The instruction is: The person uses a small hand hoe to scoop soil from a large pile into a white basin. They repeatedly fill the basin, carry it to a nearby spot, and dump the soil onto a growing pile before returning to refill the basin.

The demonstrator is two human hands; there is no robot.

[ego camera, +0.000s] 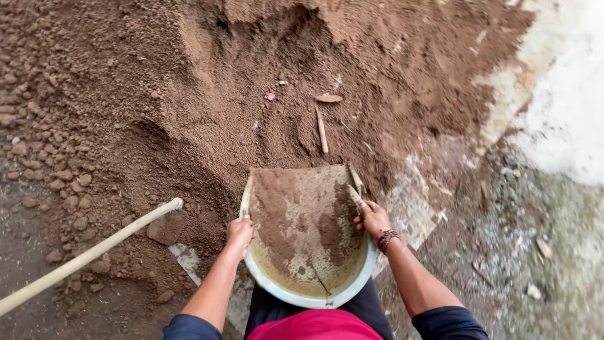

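Seen from above, a person in dark blue sleeves and a pink top crouches over a round, pale, soil-smeared plastic basin [308,277] tipped forward so its far edge presses flat into the foot of a heap, likely so soil can slide in. The left hand [240,235] is clenched on the basin's left rim; the right hand [372,219], a beaded bracelet [387,238] at its wrist, grasps the right rim, steadying the tilt. A thin layer of brown earth lies inside the basin. To the left, a long pale wooden handle [88,255] rests on the ground, its head buried in soil. Beyond rises the large mound of loose brown soil [251,94] with a small stick [321,130] on it; a whitish wall [566,94] stands far right
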